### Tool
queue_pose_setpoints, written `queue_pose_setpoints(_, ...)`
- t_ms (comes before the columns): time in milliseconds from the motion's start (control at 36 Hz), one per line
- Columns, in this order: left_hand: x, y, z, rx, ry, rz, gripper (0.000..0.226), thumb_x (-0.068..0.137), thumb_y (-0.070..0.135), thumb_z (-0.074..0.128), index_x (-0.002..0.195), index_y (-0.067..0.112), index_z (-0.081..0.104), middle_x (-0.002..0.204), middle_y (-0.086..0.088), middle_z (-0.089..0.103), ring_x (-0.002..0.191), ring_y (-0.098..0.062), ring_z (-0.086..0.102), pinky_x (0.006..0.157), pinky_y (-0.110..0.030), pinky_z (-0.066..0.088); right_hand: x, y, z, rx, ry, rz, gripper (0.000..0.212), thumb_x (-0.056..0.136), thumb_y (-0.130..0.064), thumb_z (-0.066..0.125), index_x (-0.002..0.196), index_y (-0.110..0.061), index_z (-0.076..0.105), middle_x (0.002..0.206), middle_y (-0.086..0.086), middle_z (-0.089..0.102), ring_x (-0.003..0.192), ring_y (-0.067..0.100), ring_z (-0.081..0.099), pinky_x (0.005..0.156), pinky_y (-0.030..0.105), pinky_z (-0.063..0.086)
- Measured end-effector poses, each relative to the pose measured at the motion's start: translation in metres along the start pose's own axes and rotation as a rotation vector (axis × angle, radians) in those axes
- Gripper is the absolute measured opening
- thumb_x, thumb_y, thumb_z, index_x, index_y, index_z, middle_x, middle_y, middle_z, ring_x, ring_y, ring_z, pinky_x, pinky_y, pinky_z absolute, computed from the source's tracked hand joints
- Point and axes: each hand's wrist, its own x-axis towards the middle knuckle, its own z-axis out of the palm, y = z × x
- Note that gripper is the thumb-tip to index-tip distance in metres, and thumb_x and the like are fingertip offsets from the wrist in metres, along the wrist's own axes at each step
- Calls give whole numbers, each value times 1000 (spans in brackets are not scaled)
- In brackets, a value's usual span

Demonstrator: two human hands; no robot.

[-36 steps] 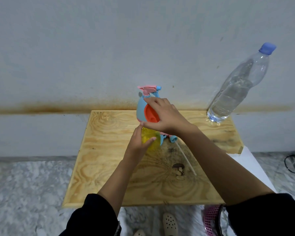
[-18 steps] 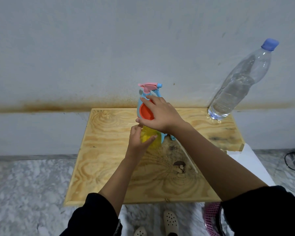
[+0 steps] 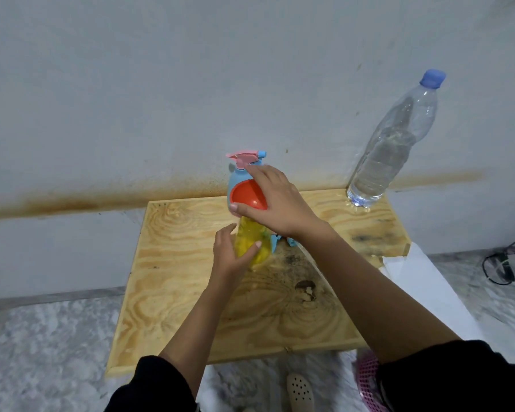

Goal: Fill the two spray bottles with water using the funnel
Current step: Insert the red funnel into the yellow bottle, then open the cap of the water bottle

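We see the left hand (image 3: 231, 253) gripping the yellow spray bottle (image 3: 254, 245) on the worktop (image 3: 173, 281) while the right hand (image 3: 275, 203) holds the orange funnel (image 3: 247, 197) over its mouth; the water bottle (image 3: 393, 147) stands well apart

Behind right hand (image 3: 275, 203): most of blue spray bottle (image 3: 235, 179) hidden. Under it: funnel (image 3: 247, 196) spout and loose blue sprayer (image 3: 290, 242) mostly hidden.

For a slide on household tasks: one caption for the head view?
Right hand seats orange funnel on yellow spray bottle steadied by left hand; capped water bottle waits.
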Motion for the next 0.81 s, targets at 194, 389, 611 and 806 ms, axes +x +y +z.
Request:
queue_pose_setpoints(194,-45,-18,18,277,105,288,45,82,40,55,110,5,54,101,-13,58,94,-27,54,84,-26,38,-50,46,-12,200,183,183,62,89,-32,59,143,-18,33,145,1,39,135,14,32,109,32,27)
queue_pose_setpoints(389,-37,40,77,281,-129,451,48,81,39,54,115,6,59,112,-13,62,107,-18,48,94,-23,37,-102,140,-21,91,263,500,62,81,-18,68,136,-7,43,134,8,50,126,20,44,105,32,33)
queue_pose_setpoints(611,65,185,160,277,-183,454,80,90,52,53,150,16,15,156,-1,18,143,-14,17,115,-32,21,-73,224,-64,184,378,630,78,74,-21,79,136,0,37,131,17,47,124,30,42,91,19,30)
queue_pose_setpoints(806,132,252,215,66,-170,377,97,78,54,68,150,22,11,153,3,19,140,-12,23,106,-28,29,-16,265,-95,383,448,624,107,62,-35,87,145,-14,22,139,6,39,129,22,40,103,33,40)
